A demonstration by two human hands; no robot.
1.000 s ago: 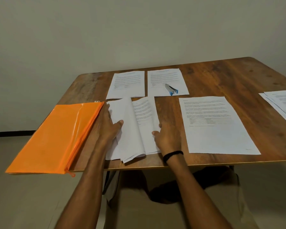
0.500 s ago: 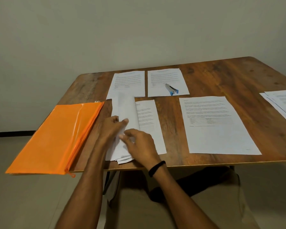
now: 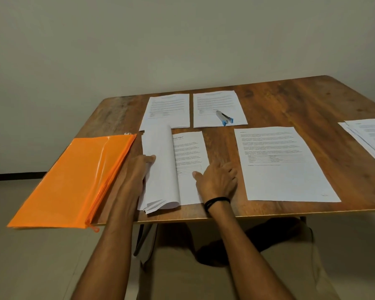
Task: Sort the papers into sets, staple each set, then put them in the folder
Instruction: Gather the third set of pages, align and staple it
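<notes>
**Desk:** What do you have on the head view?

**Me:** Largest first: a wooden surface (image 3: 268, 100), rounded at the corners. An orange zip folder (image 3: 74, 180) lies flat at its left end and overhangs the left edge, with the zip along the side nearest the papers. On the right half I see a single printed sheet (image 3: 286, 180) lying flat by the near edge.

**Desk:** And the papers being sorted?

**Me:** The paper stack (image 3: 160, 169) sits between the folder and that sheet, just beside the folder. Its upper pages are curled over to the left, baring a printed page (image 3: 188, 152) below. Behind it two sheets lie side by side, the far left sheet (image 3: 167, 109) and the far right sheet (image 3: 217, 102). A fanned pile (image 3: 372, 135) is cut off by the right border.

**Desk:** Hands?

**Me:** The left hand (image 3: 136, 169) has its grip on the curled pages, thumb on top. I cannot see its fingers, which are hidden behind the paper. The right hand (image 3: 218, 180) has a wide grip, holding nothing, with its fingers spread flat on the bared page and the wood beside it.

**Desk:** Anything smaller?

**Me:** A stapler (image 3: 224, 118), silver and blue, lies on the far right sheet. A black wristband (image 3: 217, 201) circles the right wrist.
</notes>
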